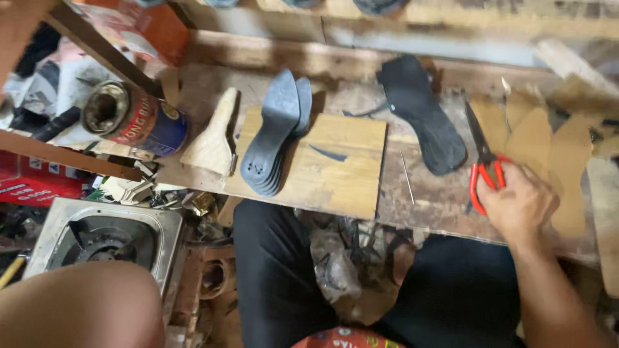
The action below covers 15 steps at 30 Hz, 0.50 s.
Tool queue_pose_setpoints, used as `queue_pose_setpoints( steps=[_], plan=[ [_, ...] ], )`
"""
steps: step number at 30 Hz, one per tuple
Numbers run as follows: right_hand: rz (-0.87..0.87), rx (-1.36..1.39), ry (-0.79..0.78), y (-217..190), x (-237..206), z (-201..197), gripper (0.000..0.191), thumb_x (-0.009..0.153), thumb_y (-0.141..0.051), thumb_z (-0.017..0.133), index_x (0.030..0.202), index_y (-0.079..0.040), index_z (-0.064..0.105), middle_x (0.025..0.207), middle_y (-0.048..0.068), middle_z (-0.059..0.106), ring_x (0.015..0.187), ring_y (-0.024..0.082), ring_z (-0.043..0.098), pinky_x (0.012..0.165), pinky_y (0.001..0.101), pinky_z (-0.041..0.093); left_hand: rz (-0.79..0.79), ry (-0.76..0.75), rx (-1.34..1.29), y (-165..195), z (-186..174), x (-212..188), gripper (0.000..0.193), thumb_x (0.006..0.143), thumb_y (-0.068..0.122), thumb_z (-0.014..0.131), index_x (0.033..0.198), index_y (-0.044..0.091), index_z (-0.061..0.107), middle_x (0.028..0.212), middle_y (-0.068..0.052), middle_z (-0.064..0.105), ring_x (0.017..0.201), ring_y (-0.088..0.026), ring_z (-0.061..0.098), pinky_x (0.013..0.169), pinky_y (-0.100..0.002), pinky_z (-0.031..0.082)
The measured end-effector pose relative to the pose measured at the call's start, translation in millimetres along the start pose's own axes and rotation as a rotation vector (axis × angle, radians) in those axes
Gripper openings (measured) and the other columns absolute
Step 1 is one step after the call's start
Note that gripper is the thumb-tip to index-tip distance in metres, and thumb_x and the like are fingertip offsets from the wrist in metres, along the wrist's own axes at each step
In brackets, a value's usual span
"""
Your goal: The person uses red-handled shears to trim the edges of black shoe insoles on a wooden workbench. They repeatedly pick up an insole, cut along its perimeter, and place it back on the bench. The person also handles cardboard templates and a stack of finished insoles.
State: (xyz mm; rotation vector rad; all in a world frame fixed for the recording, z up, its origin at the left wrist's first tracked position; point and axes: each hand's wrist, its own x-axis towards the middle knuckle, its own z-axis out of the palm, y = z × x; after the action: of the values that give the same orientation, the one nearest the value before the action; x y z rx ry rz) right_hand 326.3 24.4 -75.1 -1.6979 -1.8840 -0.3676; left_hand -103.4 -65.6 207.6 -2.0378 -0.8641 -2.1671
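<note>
While the right hand (516,203) closes on the red-handled scissors (482,161) right of the wooden board (319,164), their blades could snag the dark sole (422,113); left hand unseen

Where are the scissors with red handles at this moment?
In the head view, the red-handled scissors lie at the right of the workbench, with the right hand on their handles, between the black sole and the cardboard pieces.

A red-and-blue labelled tin can (134,119) lies tipped at left, above a red printed box (29,183).
</note>
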Motion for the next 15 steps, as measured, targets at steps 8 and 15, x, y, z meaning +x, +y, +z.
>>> queue_pose_setpoints(
  steps=[8,15],
  plan=[
    [0.0,0.035,0.048,-1,6,-2,0.028,0.09,-0.036,0.082,0.104,-0.012,0.075,0.097,0.008,0.073,0.086,0.031,0.07,0.079,0.0409,0.055,0.021,0.013,-0.028,-15,21,-9,0.03,0.103,0.009,0.064,0.132,0.003,0.066,0.136,-0.013,0.067,0.133,-0.026,0.062,0.121,-0.039,0.044],
    [0.09,0.054,-0.011,-15,14,-27,0.035,0.085,-0.04,0.083,0.103,-0.01,0.075,0.096,0.01,0.073,0.082,0.035,0.069,0.074,0.0444,0.053,-0.303,-0.191,-0.003,-65,78,-80,0.029,0.104,0.008,0.062,0.133,0.003,0.066,0.136,-0.012,0.067,0.133,-0.025,0.062,0.122,-0.039,0.044]
  ],
)
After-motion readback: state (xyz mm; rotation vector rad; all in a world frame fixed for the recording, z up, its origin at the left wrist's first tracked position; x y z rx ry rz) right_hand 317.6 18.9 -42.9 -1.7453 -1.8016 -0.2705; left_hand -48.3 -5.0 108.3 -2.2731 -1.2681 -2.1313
